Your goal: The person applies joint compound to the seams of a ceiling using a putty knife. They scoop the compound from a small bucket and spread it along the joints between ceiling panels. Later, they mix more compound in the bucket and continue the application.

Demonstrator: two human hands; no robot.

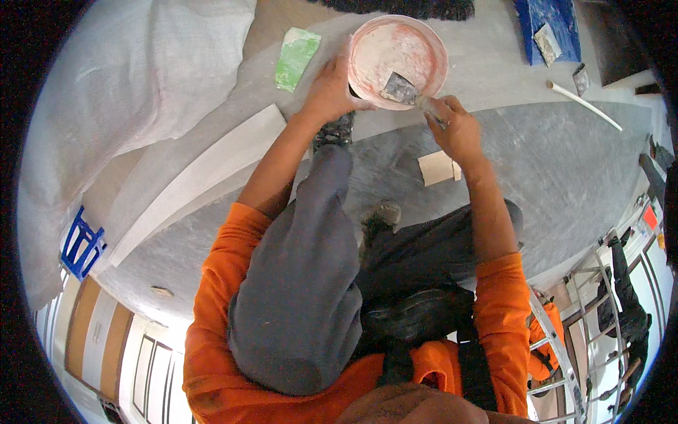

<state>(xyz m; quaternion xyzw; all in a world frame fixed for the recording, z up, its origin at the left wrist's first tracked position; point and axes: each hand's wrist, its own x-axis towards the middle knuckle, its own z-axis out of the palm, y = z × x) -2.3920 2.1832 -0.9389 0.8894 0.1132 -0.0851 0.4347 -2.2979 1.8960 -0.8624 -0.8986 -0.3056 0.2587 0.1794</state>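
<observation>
At top centre, the left hand [328, 88] grips a pink bowl [399, 60] smeared with white plaster; the right hand [458, 131] holds a putty knife [404, 90] dipped inside, loading apparently just underway.

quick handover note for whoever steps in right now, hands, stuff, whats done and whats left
Left hand grips the rim of the pink bowl, steadying it.
Right hand holds a putty knife, blade inside the bowl.
The bowl is coated with white paste; how much is in it cannot be told.
Spare scrapers lie on a blue board to the right.
Done: knife in the paste. Left: lift paste out.
</observation>
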